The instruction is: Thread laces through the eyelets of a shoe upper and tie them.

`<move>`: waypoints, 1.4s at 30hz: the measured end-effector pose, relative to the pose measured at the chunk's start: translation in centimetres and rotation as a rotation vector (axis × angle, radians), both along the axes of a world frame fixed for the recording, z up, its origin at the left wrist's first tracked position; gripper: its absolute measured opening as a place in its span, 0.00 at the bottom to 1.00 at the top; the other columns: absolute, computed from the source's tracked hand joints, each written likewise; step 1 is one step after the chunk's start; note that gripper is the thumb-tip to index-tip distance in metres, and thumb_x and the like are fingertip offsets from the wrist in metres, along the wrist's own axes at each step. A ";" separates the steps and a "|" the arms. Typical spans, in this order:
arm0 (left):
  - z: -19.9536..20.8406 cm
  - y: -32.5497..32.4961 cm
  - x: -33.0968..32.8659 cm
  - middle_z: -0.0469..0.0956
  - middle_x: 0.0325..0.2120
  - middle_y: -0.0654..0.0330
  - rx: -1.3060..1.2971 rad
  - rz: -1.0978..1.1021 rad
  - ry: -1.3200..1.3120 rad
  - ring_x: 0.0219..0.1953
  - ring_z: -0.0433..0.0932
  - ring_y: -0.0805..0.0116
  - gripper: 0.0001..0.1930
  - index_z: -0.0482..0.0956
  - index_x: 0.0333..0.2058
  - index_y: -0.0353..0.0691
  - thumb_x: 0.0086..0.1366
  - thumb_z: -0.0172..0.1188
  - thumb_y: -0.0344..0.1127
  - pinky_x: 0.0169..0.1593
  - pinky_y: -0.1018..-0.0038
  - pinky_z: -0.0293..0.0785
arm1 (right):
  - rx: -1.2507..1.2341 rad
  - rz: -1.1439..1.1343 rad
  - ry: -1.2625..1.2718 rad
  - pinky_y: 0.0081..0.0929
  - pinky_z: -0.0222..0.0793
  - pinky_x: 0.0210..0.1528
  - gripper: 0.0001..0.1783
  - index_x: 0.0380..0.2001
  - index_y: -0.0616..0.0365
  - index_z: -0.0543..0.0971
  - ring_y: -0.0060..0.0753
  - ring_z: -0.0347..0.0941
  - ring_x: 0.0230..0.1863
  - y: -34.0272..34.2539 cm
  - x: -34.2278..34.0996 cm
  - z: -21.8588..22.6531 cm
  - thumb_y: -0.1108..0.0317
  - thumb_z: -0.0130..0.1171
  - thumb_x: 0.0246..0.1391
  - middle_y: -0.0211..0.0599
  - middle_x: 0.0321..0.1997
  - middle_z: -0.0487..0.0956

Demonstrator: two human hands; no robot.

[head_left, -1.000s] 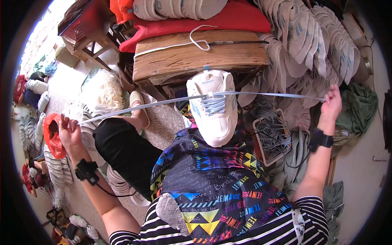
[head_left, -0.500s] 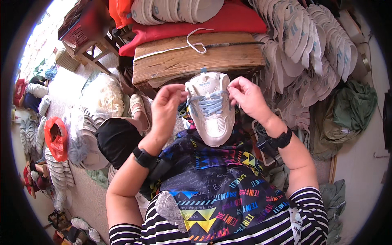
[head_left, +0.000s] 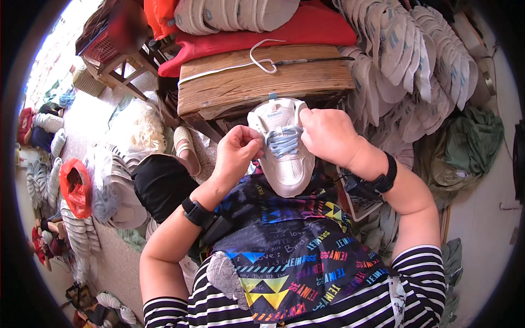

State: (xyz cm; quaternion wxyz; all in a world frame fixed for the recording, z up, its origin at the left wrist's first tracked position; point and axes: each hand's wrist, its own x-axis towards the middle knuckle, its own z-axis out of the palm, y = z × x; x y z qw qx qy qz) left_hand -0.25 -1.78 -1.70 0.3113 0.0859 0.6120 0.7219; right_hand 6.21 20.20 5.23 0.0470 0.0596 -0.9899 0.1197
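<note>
A white shoe upper (head_left: 289, 177) with pale blue laces (head_left: 283, 141) across its front rests in front of the wooden block, its toe pointing toward me. Beside its left edge, my left hand (head_left: 239, 151) is closed in a pinch at the side of the laces; the lace seems to run into the fingertips, which partly hide it. My right hand (head_left: 332, 136) is closed at the upper right edge of the shoe, by the eyelets. The back of that hand covers most of its fingers and whatever lies under them.
A wooden block (head_left: 262, 79) stands just beyond the shoe, with a white lace (head_left: 219, 71) and a thin dark tool (head_left: 314, 59) on it. Stacked shoe uppers (head_left: 391, 49) hang at the right. A black cloth-covered thing (head_left: 161, 186) and a red bag (head_left: 75, 187) are at the left.
My right hand has turned, its back now toward me and its fingers over the shoe's right edge. My left hand has moved down and right, closer to the laces.
</note>
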 end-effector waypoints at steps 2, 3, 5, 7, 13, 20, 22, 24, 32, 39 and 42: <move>0.4 0.3 -0.4 0.77 0.26 0.63 -0.093 -0.026 0.012 0.26 0.75 0.78 0.05 0.72 0.36 0.35 0.63 0.60 0.26 0.31 0.81 0.74 | 0.230 0.086 0.024 0.39 0.74 0.26 0.05 0.30 0.61 0.72 0.45 0.78 0.25 -0.7 -0.2 0.7 0.73 0.54 0.48 0.45 0.20 0.78; 0.6 0.2 -0.6 0.77 0.26 0.63 -0.096 -0.022 0.012 0.26 0.75 0.78 0.05 0.72 0.36 0.35 0.63 0.60 0.26 0.31 0.81 0.74 | 0.227 0.090 0.024 0.39 0.74 0.26 0.05 0.30 0.61 0.72 0.45 0.78 0.25 -1.1 -0.2 1.2 0.73 0.54 0.48 0.45 0.20 0.78; 0.8 0.3 -0.9 0.76 0.25 0.64 -0.111 -0.062 -0.005 0.25 0.74 0.78 0.07 0.70 0.35 0.36 0.62 0.59 0.25 0.29 0.81 0.74 | 0.288 0.100 -0.083 0.40 0.73 0.24 0.11 0.36 0.64 0.70 0.44 0.78 0.23 -1.6 -0.3 1.8 0.73 0.54 0.48 0.43 0.20 0.78; 0.7 0.6 -1.3 0.75 0.25 0.64 -0.117 -0.070 0.051 0.24 0.74 0.78 0.07 0.69 0.35 0.36 0.61 0.59 0.24 0.28 0.80 0.74 | 0.243 0.135 -0.078 0.40 0.73 0.23 0.12 0.38 0.63 0.70 0.45 0.78 0.22 -1.3 -0.4 1.3 0.73 0.54 0.49 0.43 0.19 0.77; 3.2 1.0 -2.2 0.72 0.24 0.62 -0.334 -0.170 0.440 0.26 0.74 0.75 0.10 0.70 0.38 0.37 0.59 0.59 0.22 0.29 0.77 0.73 | 0.158 0.219 -0.224 0.41 0.73 0.28 0.13 0.42 0.59 0.71 0.46 0.79 0.29 0.7 -1.5 1.6 0.74 0.52 0.51 0.43 0.26 0.78; 5.9 0.0 -4.8 0.70 0.37 0.56 -0.512 -0.457 1.384 0.44 0.72 0.55 0.16 0.76 0.38 0.43 0.49 0.67 0.29 0.48 0.63 0.71 | 0.155 0.446 0.092 0.37 0.69 0.42 0.12 0.31 0.54 0.75 0.42 0.68 0.43 2.4 -3.4 2.2 0.67 0.63 0.41 0.37 0.38 0.69; 5.4 0.0 -5.7 0.72 0.38 0.57 -0.457 -0.525 1.529 0.43 0.74 0.55 0.14 0.76 0.36 0.42 0.50 0.68 0.31 0.47 0.63 0.72 | 0.141 0.512 -0.049 0.42 0.71 0.43 0.09 0.34 0.52 0.77 0.43 0.70 0.46 3.0 -4.0 2.7 0.65 0.59 0.47 0.38 0.42 0.70; 4.4 -0.3 -6.4 0.72 0.37 0.56 -0.423 -0.588 1.399 0.41 0.74 0.54 0.14 0.76 0.36 0.41 0.50 0.68 0.32 0.45 0.63 0.73 | 0.090 0.508 -0.178 0.42 0.71 0.44 0.10 0.34 0.52 0.77 0.44 0.70 0.46 3.5 -4.6 2.7 0.63 0.60 0.48 0.38 0.42 0.71; 2.4 0.3 -6.8 0.72 0.32 0.57 -0.294 -0.596 1.002 0.35 0.76 0.57 0.06 0.82 0.30 0.40 0.59 0.65 0.36 0.40 0.66 0.74 | -0.222 0.293 -0.587 0.35 0.68 0.47 0.15 0.32 0.55 0.83 0.42 0.72 0.44 3.8 -5.8 1.2 0.55 0.62 0.51 0.42 0.40 0.71; 0.6 0.7 -4.4 0.70 0.36 0.60 -0.175 -0.309 0.637 0.40 0.72 0.69 0.08 0.83 0.32 0.37 0.61 0.66 0.36 0.44 0.74 0.70 | -0.606 -0.098 -0.468 0.26 0.66 0.46 0.10 0.28 0.59 0.82 0.29 0.70 0.43 1.9 -4.4 -0.3 0.64 0.68 0.49 0.34 0.39 0.72; 1.9 1.2 -3.6 0.69 0.44 0.64 -0.182 -0.182 0.459 0.46 0.68 0.76 0.09 0.82 0.36 0.34 0.66 0.62 0.36 0.48 0.79 0.67 | -0.958 -0.266 -0.495 0.19 0.66 0.43 0.08 0.32 0.62 0.81 0.20 0.71 0.41 0.9 -4.2 1.3 0.67 0.64 0.57 0.26 0.40 0.72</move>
